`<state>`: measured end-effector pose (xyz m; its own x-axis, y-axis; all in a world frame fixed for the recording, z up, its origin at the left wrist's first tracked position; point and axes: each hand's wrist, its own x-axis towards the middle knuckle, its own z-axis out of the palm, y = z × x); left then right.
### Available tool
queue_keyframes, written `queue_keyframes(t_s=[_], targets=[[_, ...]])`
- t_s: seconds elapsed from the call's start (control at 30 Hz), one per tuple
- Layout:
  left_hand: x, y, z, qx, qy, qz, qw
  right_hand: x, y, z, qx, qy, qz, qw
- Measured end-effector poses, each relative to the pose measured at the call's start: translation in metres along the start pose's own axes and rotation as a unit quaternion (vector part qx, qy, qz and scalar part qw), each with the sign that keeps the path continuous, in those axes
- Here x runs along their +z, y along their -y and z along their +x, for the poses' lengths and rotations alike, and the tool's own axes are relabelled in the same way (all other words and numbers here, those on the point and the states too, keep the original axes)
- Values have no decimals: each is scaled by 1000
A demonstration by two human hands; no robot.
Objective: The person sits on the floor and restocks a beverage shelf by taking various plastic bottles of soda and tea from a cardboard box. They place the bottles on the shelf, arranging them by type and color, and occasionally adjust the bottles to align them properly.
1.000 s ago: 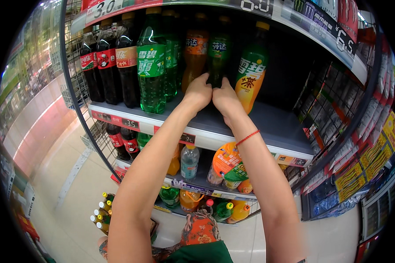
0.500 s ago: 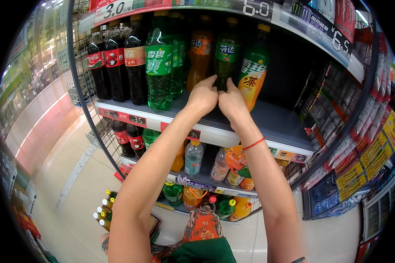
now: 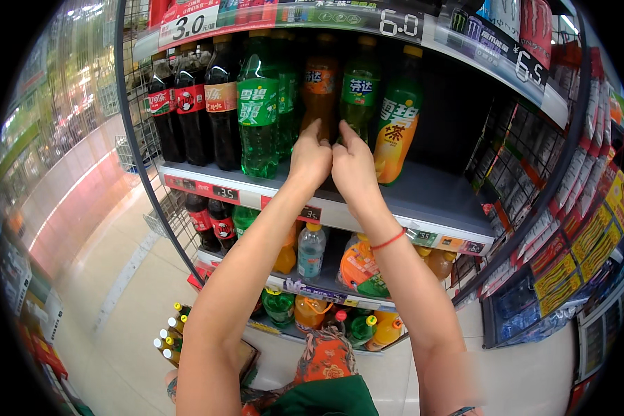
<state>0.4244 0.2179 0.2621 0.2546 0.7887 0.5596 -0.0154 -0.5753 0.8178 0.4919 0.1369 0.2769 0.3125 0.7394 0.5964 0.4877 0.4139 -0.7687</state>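
My left hand (image 3: 311,158) reaches over the front of the middle shelf, its fingertips before the lower part of an orange soda bottle (image 3: 319,87). Beside it, my right hand (image 3: 354,165) points upward near the base of a green soda bottle (image 3: 359,89) with a blue-and-white label. The hands are nearly together, fingers partly stretched and partly hidden; I see nothing held in either. Whether the fingertips touch the bottles I cannot tell. Right of my right hand stands a green bottle with a yellow-orange label (image 3: 397,118). Another green soda bottle (image 3: 258,104) stands left of my hands.
Several dark cola bottles (image 3: 222,104) line the shelf's left end. Below the white shelf edge (image 3: 353,213) are more drinks, including a clear bottle (image 3: 311,253). Wire mesh (image 3: 513,159) closes the right side. Yellow- and white-capped bottles (image 3: 170,340) stand low at the left.
Both hands have moved left and slightly down, from the green bottle's base toward the orange soda bottle. The view has shifted slightly; the bottles keep their order.
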Motion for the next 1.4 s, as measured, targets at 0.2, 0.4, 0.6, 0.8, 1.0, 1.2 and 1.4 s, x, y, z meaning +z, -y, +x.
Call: queue_keyframes(t_s=[0.2, 0.4, 0.6, 0.8, 1.0, 1.2, 1.4], targets=[[-10, 3, 12, -55, 11, -8, 998, 19, 12, 26, 204, 35, 184, 961], [-2, 2, 18, -109, 50, -13, 993, 20, -26, 53, 257, 41, 130, 957], [-12, 14, 23, -139, 66, -38, 987, 30, -21, 49, 251, 61, 151, 954], [-11, 25, 27, -101, 62, 1, 993, 27, -14, 42, 231, 70, 102, 965], [-12, 20, 20, -69, 50, 62, 994, 23, -17, 38, 210, 85, 106, 968], [1, 12, 14, -49, 37, 107, 992, 9, -21, 34, 214, 89, 117, 966], [-3, -1, -7, 17, 58, 17, 998, -16, 18, -15, 31, 30, -177, 983]])
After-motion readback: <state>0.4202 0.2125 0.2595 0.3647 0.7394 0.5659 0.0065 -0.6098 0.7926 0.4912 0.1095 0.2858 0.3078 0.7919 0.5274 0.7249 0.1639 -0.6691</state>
